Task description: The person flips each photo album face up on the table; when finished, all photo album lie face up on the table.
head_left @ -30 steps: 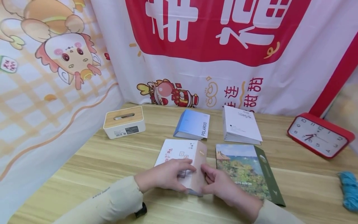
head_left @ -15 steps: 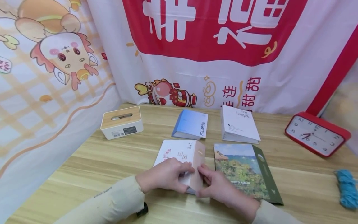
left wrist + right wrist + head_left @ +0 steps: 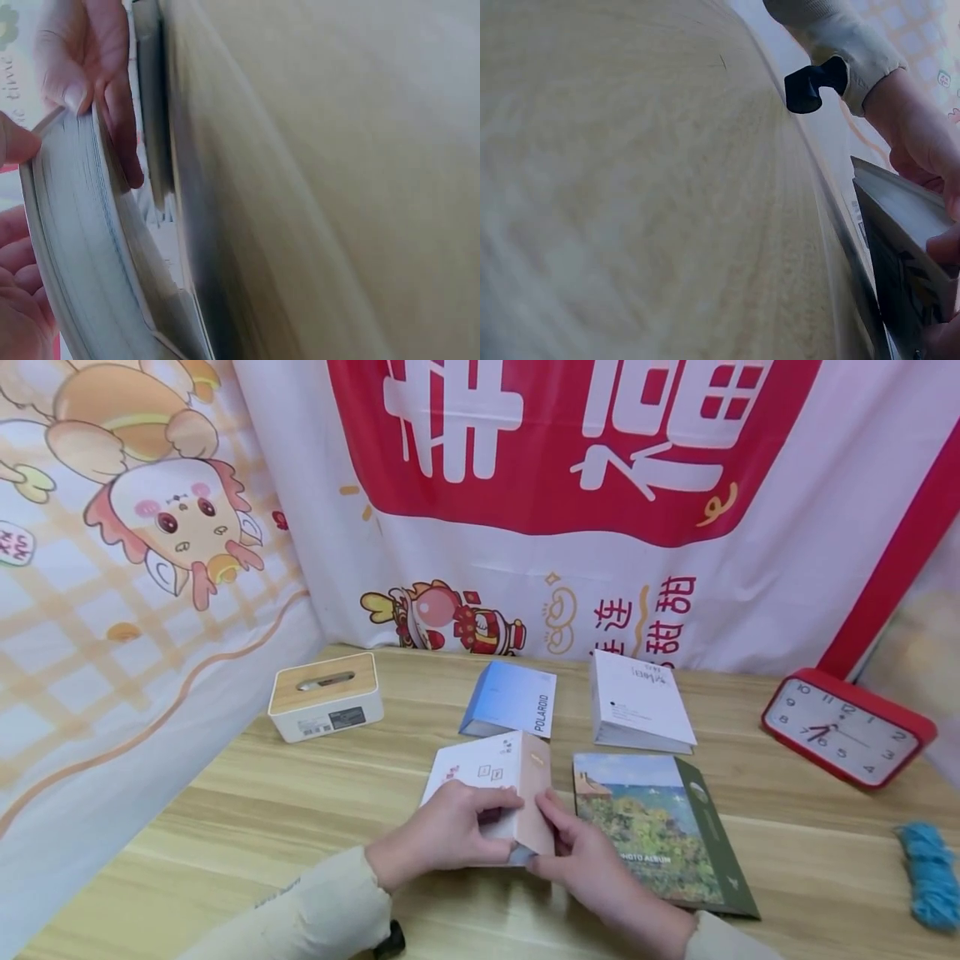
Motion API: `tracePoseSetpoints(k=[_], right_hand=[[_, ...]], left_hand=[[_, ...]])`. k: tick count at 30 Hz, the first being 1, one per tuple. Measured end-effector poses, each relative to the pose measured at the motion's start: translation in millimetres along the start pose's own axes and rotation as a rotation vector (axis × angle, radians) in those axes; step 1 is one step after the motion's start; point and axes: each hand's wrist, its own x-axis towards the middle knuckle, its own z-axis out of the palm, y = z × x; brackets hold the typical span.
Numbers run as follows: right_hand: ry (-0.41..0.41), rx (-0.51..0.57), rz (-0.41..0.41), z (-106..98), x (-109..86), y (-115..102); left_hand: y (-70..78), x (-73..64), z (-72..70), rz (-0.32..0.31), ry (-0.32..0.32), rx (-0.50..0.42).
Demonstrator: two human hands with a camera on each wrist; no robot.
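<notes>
Left fingers (image 3: 498, 797), right fingers (image 3: 557, 811) holding white book (image 3: 480, 762), photo album (image 3: 641, 814) beside

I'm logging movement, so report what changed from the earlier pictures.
The thick, white rectangular book with a pinkish spine moved slightly up from the pale wooden table. The left hand and right hand kept their hold; the red rectangular clock and blue yarn bundle stayed put.

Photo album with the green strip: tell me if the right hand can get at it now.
Probably yes, after letting go: the right hand grips the beige-spined book, but the album lies close by, mostly uncovered.
</notes>
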Motion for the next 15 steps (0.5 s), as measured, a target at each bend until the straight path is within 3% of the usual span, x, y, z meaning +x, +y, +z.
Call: tracePoseSetpoints(k=[5, 11, 15], right_hand=[[0.069, 0.035, -0.041, -1, 1.6, -4], [0.129, 0.026, -0.107, -3, 0.9, -11], [0.146, -0.026, -0.213, -6, 1.5, -17]], left_hand=[[5.4, -1.5, 0.5, -0.075, 0.110, -0.053], [11.9, -2.4, 3.7, -0.130, 0.212, -0.236], [15.4, -2.6, 5.9, -0.160, 0.296, -0.338]])
